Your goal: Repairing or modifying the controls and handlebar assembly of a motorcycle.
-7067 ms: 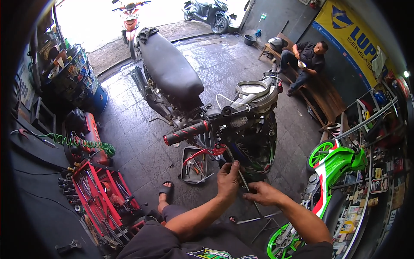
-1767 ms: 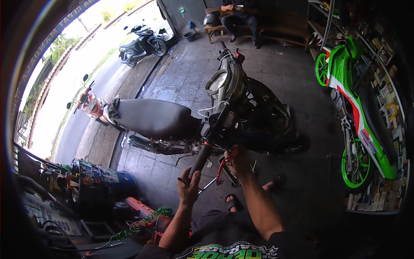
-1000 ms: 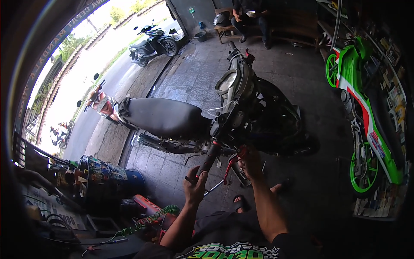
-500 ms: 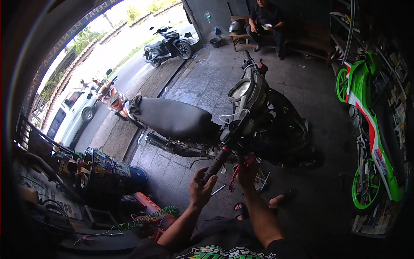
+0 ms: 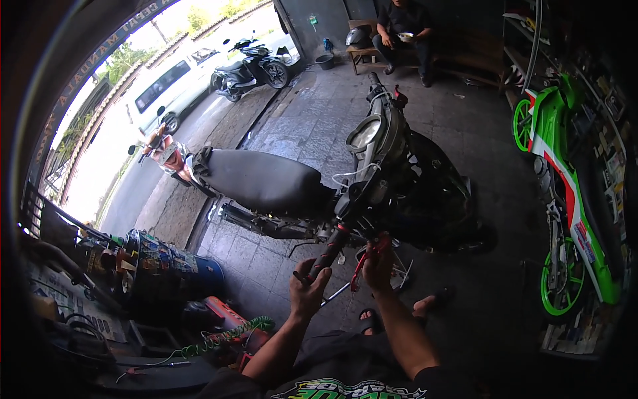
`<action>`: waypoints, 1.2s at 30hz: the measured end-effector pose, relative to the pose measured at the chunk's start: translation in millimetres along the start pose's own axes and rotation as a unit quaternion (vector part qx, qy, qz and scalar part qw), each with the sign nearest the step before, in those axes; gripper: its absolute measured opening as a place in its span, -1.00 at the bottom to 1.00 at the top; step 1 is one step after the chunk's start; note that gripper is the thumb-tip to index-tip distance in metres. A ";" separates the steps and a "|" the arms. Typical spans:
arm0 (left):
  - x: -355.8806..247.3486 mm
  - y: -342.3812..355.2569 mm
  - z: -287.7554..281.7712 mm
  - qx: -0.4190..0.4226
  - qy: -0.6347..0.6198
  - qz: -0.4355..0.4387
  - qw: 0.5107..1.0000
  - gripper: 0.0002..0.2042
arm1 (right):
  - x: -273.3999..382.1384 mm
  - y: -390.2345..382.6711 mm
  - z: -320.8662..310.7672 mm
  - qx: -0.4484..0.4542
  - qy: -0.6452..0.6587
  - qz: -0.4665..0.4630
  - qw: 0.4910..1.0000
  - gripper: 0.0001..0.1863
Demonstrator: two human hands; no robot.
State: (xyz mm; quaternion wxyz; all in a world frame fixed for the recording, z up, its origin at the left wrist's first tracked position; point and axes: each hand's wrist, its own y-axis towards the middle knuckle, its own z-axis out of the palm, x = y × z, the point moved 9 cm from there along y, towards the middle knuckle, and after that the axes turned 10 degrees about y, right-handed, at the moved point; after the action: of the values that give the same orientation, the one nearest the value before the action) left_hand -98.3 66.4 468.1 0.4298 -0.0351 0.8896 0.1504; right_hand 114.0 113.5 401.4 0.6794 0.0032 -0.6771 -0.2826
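Observation:
A dark motorcycle (image 5: 266,181) stands before me, its handlebar end pointing toward me. My left hand (image 5: 309,289) is closed around the outer end of the black handlebar grip (image 5: 330,249), which has red marks along it. Just right of the grip, my right hand (image 5: 379,271) is closed at a red hand lever (image 5: 359,269); its free end sticks out below the fingers. Where the lever meets its mount is dark and partly hidden by my right fingers. A pale cable (image 5: 349,181) loops near the round headlamp or gauge housing (image 5: 364,135).
On the right leans a green, white and red motorcycle (image 5: 573,199) beside cluttered shelves. A blue drum (image 5: 209,271) and a coiled green hose (image 5: 256,324) are at the lower left. A person (image 5: 404,36) sits on a bench behind. A scooter (image 5: 249,70) is parked by the road.
The white van on the road has moved farther up and right. My view has shifted slightly, so the motorcycle appears a little higher and left. Both hands keep their places at grip and lever.

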 end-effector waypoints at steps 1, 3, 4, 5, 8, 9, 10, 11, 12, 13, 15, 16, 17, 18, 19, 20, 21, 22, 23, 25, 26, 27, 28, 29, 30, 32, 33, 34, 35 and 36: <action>11.7 -2.3 2.7 0.030 0.003 -0.058 0.998 -0.66 | -2.1 -0.9 -1.4 -0.014 -0.001 0.003 1.000 -0.64; 25.7 -2.6 6.3 0.062 0.008 -0.116 0.991 -0.64 | -7.6 -1.7 2.1 -0.012 0.000 0.012 1.000 -0.64; 28.3 -2.9 8.1 0.075 -0.023 -0.122 0.989 -0.66 | -14.0 -3.4 2.6 -0.021 0.030 0.038 0.999 -0.64; 30.7 -3.3 10.4 0.086 -0.053 -0.130 0.986 -0.66 | -15.6 -5.0 5.7 -0.012 0.011 0.038 0.999 -0.64; 29.2 -0.5 9.6 0.090 -0.056 -0.108 0.988 -0.66 | -51.7 -15.6 11.3 -0.025 0.094 0.204 0.974 -0.66; 27.6 0.1 10.6 0.095 -0.056 -0.101 0.989 -0.67 | -49.6 -15.8 12.6 -0.015 0.080 0.182 0.980 -0.66; 30.2 -1.5 11.6 0.102 -0.077 -0.124 0.984 -0.69 | -52.7 -17.0 12.8 -0.020 0.095 0.188 0.977 -0.67; 29.5 -1.6 11.3 0.101 -0.078 -0.127 0.984 -0.69 | -56.6 -19.1 11.2 -0.035 0.113 0.201 0.972 -0.68; 27.9 -2.2 9.9 0.089 -0.075 -0.127 0.985 -0.72 | -57.2 -18.9 13.1 -0.024 0.109 0.196 0.974 -0.69; 27.7 -3.0 9.9 0.081 -0.077 -0.136 0.984 -0.73 | -55.1 -18.1 11.8 -0.027 0.105 0.178 0.978 -0.70; 21.1 -2.8 10.1 0.061 -0.090 -0.117 0.987 -0.74 | -53.4 -16.5 10.9 -0.028 0.098 0.162 0.982 -0.71; 17.4 -2.2 8.7 0.043 -0.107 -0.103 0.988 -0.73 | -46.8 -13.2 10.4 -0.027 0.100 0.122 0.987 -0.79; 16.9 -3.3 9.8 0.043 -0.107 -0.109 0.987 -0.73 | -42.9 -12.2 10.3 -0.024 0.100 0.105 0.989 -0.83; 16.2 -3.3 9.9 0.037 -0.105 -0.112 0.987 -0.73 | -38.8 -10.4 10.3 -0.022 0.100 0.087 0.991 -0.86; 16.1 -4.0 10.1 0.034 -0.109 -0.119 0.986 -0.72 | -41.1 -11.0 10.6 -0.022 0.111 0.109 0.988 -0.86; 12.6 -3.0 9.2 0.028 -0.098 -0.105 0.989 -0.71 | -41.7 -10.8 11.4 -0.020 0.116 0.121 0.986 -0.86; 9.8 -2.9 8.2 0.024 -0.095 -0.096 0.991 -0.71 | -42.0 -11.1 11.5 -0.019 0.121 0.132 0.984 -0.85; 11.8 -5.5 9.4 0.030 -0.113 -0.118 0.986 -0.70 | -39.1 -10.9 11.3 -0.022 0.129 0.124 0.984 -0.85; 15.2 -7.8 12.3 0.039 -0.146 -0.148 0.977 -0.69 | -37.3 -10.8 11.1 -0.022 0.133 0.122 0.983 -0.85; 13.1 -8.0 12.1 0.040 -0.138 -0.145 0.979 -0.70 | -38.8 -12.0 11.7 -0.026 0.178 0.140 0.974 -0.84; 14.5 -8.8 14.6 0.050 -0.158 -0.156 0.974 -0.71 | -41.9 -13.0 13.2 -0.029 0.218 0.160 0.962 -0.84; 14.0 -8.0 12.3 0.039 -0.146 -0.149 0.977 -0.71 | -41.6 -13.2 14.5 -0.023 0.218 0.163 0.962 -0.84; 12.2 -7.1 12.4 0.041 -0.140 -0.135 0.980 -0.70 | -44.7 -13.4 16.3 -0.022 0.247 0.185 0.951 -0.85; 10.7 -6.2 12.3 0.043 -0.135 -0.122 0.982 -0.70 | -44.8 -13.0 16.8 -0.024 0.257 0.190 0.947 -0.84; 12.5 -6.0 13.9 0.050 -0.143 -0.127 0.980 -0.69 | -43.5 -12.0 14.5 -0.036 0.249 0.189 0.949 -0.84; 14.6 -6.6 13.1 0.049 -0.137 -0.126 0.981 -0.68 | -26.8 -5.5 13.5 -0.014 0.178 0.128 0.976 -0.82; 16.7 -7.8 14.9 0.059 -0.137 -0.135 0.980 -0.67 | -6.4 -1.0 11.4 -0.002 0.084 0.036 0.996 -0.80; 18.5 -8.3 14.8 0.057 -0.139 -0.139 0.979 -0.67 | -4.5 0.6 12.2 0.006 0.075 0.052 0.996 -0.80; 18.4 -8.7 14.7 0.056 -0.135 -0.133 0.980 -0.66 | -2.3 1.9 12.1 0.013 0.028 0.068 0.997 -0.77; 19.8 -10.0 16.6 0.064 -0.136 -0.138 0.979 -0.65 | -2.1 3.4 11.4 0.018 -0.023 0.093 0.995 -0.74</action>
State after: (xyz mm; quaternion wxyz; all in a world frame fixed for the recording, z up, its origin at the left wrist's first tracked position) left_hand -96.3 63.2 440.6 0.5648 -0.1095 0.8172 0.0360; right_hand 105.0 121.5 401.7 0.6869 -0.0538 -0.6950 -0.2058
